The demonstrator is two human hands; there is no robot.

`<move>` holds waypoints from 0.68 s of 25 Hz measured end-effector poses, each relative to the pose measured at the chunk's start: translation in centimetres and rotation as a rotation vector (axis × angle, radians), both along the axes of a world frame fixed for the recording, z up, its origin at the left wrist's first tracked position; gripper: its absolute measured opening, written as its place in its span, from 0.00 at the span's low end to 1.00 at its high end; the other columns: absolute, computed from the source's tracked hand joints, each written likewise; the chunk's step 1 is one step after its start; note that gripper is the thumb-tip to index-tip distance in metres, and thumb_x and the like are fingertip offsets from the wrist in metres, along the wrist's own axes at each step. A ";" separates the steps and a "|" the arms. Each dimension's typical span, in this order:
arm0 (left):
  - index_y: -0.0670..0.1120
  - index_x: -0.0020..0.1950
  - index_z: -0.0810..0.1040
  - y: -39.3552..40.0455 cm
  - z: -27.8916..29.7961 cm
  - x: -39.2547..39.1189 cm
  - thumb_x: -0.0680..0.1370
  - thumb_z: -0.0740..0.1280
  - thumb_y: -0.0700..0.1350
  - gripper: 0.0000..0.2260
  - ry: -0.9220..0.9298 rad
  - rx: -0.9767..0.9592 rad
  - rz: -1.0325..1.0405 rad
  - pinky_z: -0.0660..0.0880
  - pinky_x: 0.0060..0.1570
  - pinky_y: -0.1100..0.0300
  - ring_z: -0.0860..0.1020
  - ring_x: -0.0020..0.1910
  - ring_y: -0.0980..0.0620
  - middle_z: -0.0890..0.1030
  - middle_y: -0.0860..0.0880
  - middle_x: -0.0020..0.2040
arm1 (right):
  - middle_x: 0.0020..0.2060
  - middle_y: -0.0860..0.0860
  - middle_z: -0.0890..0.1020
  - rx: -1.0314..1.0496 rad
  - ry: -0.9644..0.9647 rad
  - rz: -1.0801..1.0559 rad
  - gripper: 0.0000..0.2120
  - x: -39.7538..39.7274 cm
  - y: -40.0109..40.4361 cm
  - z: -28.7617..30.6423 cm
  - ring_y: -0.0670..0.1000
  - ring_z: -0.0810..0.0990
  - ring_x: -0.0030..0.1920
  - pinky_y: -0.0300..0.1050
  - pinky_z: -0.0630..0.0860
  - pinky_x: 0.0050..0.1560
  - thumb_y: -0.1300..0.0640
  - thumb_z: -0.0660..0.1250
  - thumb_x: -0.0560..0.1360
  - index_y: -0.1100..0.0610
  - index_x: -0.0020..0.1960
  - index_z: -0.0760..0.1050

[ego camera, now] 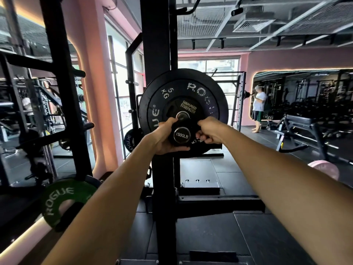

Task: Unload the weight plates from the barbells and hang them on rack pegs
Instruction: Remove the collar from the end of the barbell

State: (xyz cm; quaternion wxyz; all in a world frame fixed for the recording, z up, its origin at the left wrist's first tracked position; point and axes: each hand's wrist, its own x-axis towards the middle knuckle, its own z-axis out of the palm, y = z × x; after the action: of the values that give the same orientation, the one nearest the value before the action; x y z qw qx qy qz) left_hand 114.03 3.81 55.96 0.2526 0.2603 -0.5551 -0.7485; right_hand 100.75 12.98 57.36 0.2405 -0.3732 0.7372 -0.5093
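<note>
Bar end (pixel 181 135): silver cap marked 1500LB, pointing at the camera; it sits low in front of the plates
Big plate (pixel 206 92): black Rogue 5 kg disc, upright in front of the rack post (pixel 156 54); whether it hangs on the bar or on a peg cannot be told
Small plate (pixel 188 109): black Hammer Strength disc, flat against the face of the big plate, a silver hub at its middle
Left hand (pixel 165 137): fingers curled round the small plate's lower left edge, thumb near the hub; gripping it
Right hand (pixel 209 131): fingers curled over the small plate's lower right edge; gripping it
Green plate (pixel 65 201): Rogue disc hung low on the left rack, well apart from the hands
Pink plate (pixel 324 170): on the floor at right, partly hidden by the right forearm
Bench (pixel 303 125): beyond it, near a standing person (pixel 258 108)
</note>
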 end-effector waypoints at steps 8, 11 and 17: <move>0.49 0.66 0.64 7.7 -0.6 5.8 0.75 0.68 0.54 0.24 0.017 -0.133 -0.136 0.77 0.52 0.37 0.79 0.60 0.41 0.72 0.42 0.67 | 0.27 0.52 0.68 -0.065 -0.136 -0.026 0.14 5.3 7.9 -0.7 0.46 0.61 0.21 0.31 0.54 0.18 0.53 0.52 0.83 0.57 0.42 0.66; 0.50 0.57 0.62 10.8 -1.2 7.3 0.79 0.65 0.52 0.14 -0.004 -0.255 -0.150 0.76 0.56 0.36 0.78 0.59 0.39 0.71 0.43 0.63 | 0.27 0.50 0.62 -0.154 -0.291 -0.040 0.13 6.6 11.5 -1.4 0.45 0.58 0.19 0.32 0.53 0.19 0.49 0.55 0.83 0.55 0.44 0.66; 0.50 0.46 0.76 15.4 -3.2 6.6 0.78 0.67 0.45 0.02 0.077 -0.440 -0.266 0.79 0.55 0.47 0.80 0.55 0.48 0.80 0.47 0.51 | 0.19 0.47 0.59 -0.264 -0.642 -0.087 0.16 6.0 17.9 -3.1 0.43 0.57 0.16 0.32 0.52 0.18 0.45 0.61 0.79 0.52 0.37 0.64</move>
State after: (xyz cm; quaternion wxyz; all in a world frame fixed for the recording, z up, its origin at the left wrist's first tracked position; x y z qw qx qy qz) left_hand 120.62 19.18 52.79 0.2235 0.0954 -0.7239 -0.6457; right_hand 106.79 30.87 54.22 0.3878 -0.1901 0.5671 -0.7014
